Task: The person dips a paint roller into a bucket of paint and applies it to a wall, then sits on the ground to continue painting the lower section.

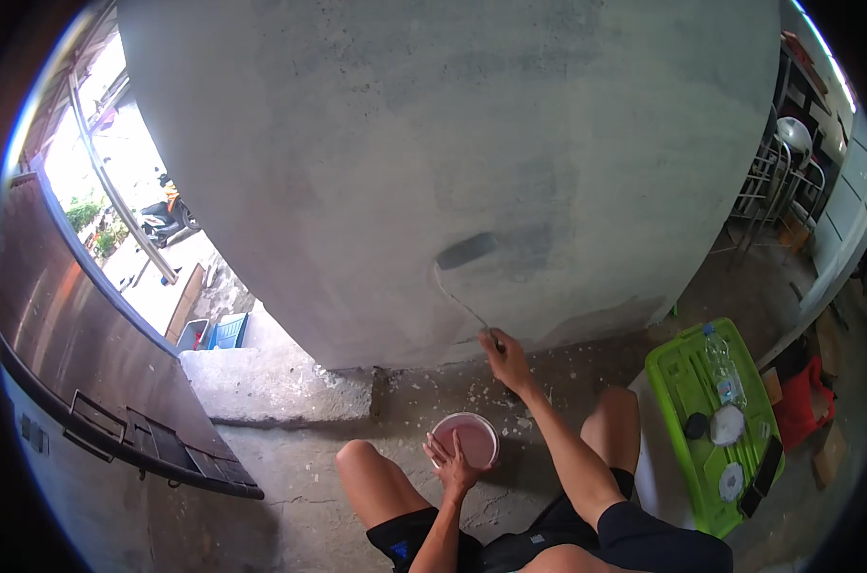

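My right hand (506, 361) is closed around the handle of a paint roller (465, 252). The roller's dark sleeve rests against the grey wall (357, 172), and its thin wire frame runs down to the grip. Darker, wet-looking patches show on the wall around the sleeve. Between my knees is a small round bucket (485, 432) with a pale rim and pinkish-brown contents. My left hand (457, 470) grips its near-left rim, one digit reaching over the opening and the others along the side. The undersides of these fingers are hidden.
At right, a green plastic lid (687, 382) bears a clear bottle (725, 368), a white round container (728, 425) and a dark phone-like object (762, 477). A red bag (804, 406) lies beyond. Left are a concrete step (281, 387) and a metal door (99, 334).
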Action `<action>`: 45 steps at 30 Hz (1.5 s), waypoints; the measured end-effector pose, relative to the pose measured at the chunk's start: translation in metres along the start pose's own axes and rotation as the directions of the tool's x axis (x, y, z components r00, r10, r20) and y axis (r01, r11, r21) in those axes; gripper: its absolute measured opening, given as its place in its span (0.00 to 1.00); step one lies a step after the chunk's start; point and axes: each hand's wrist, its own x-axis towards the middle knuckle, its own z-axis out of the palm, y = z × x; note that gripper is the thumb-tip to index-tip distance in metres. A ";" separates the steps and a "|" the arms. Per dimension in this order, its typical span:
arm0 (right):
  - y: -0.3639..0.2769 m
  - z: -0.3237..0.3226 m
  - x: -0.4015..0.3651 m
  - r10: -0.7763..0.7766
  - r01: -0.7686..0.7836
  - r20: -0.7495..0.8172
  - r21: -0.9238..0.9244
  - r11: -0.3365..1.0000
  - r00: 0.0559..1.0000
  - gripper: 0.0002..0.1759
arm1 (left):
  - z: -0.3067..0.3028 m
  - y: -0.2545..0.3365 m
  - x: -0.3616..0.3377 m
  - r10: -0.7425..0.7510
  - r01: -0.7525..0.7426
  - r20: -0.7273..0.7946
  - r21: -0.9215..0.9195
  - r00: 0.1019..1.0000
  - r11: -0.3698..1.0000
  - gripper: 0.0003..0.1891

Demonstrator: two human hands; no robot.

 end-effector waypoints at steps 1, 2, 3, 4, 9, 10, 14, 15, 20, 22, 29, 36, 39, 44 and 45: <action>-0.019 0.001 0.009 -0.056 0.057 0.016 -0.059 0.997 0.998 0.24 | 0.003 -0.001 0.001 -0.005 0.005 -0.003 -0.005 1.000 1.000 0.72; -0.036 0.004 0.016 -0.053 0.054 0.022 -0.061 0.997 0.998 0.24 | 0.008 -0.005 0.001 0.027 -0.027 -0.047 0.010 0.999 1.000 0.72; -0.052 0.011 0.023 -0.128 0.130 0.043 -0.057 0.990 0.991 0.24 | 0.012 -0.007 0.000 0.062 -0.060 -0.091 0.025 0.994 0.998 0.72; -0.068 0.018 0.030 -0.205 0.209 0.063 -0.052 0.977 0.977 0.25 | 0.013 -0.005 0.000 0.061 -0.060 -0.092 0.020 0.994 0.998 0.72; -0.152 0.058 0.057 -0.213 0.213 0.112 0.018 0.977 0.971 0.26 | 0.012 -0.007 0.001 0.024 -0.023 -0.051 0.010 0.998 1.000 0.72; -0.167 0.065 0.062 -0.179 0.173 0.130 0.059 0.983 0.975 0.26 | 0.011 -0.007 0.001 0.021 -0.021 -0.056 0.006 0.998 1.000 0.72; -0.199 0.086 0.078 -0.206 0.181 0.183 0.146 0.973 0.961 0.22 | 0.011 -0.007 0.001 -0.004 0.004 -0.022 -0.005 1.000 1.000 0.72; -0.200 0.090 0.080 -0.199 0.172 0.179 0.155 0.973 0.963 0.21 | 0.011 -0.007 0.001 -0.005 0.005 -0.021 -0.007 1.000 1.000 0.72; -0.151 0.104 0.075 -0.297 0.288 0.105 0.093 0.953 0.949 0.21 | 0.009 -0.007 0.001 0.003 -0.004 -0.031 -0.017 1.000 1.000 0.71; -0.128 0.101 0.060 -0.166 0.128 0.172 0.212 0.969 0.971 0.21 | 0.011 -0.008 0.002 0.012 -0.012 -0.048 -0.013 0.999 1.000 0.71; -0.148 0.097 0.059 -0.084 -0.002 0.287 0.285 0.959 0.954 0.23 | 0.020 -0.012 0.003 0.021 -0.020 -0.050 0.025 0.999 0.999 0.71; -0.259 0.109 0.116 -0.319 0.289 0.225 0.158 0.944 0.921 0.25 | 0.016 -0.010 0.001 0.040 -0.039 -0.076 0.007 0.996 0.999 0.71; -0.268 0.110 0.117 -0.281 0.247 0.239 0.164 0.955 0.929 0.25 | 0.015 -0.010 -0.001 0.050 -0.051 -0.093 0.000 0.994 0.999 0.71; -0.201 0.109 0.099 -0.260 0.252 0.167 0.071 0.965 0.951 0.26 | 0.015 -0.009 -0.001 0.032 -0.032 -0.074 -0.004 0.997 0.999 0.70; -0.176 0.108 0.099 -0.266 0.257 0.166 0.074 0.964 0.949 0.26 | 0.013 -0.008 0.000 0.027 -0.027 -0.068 -0.004 0.997 1.000 0.70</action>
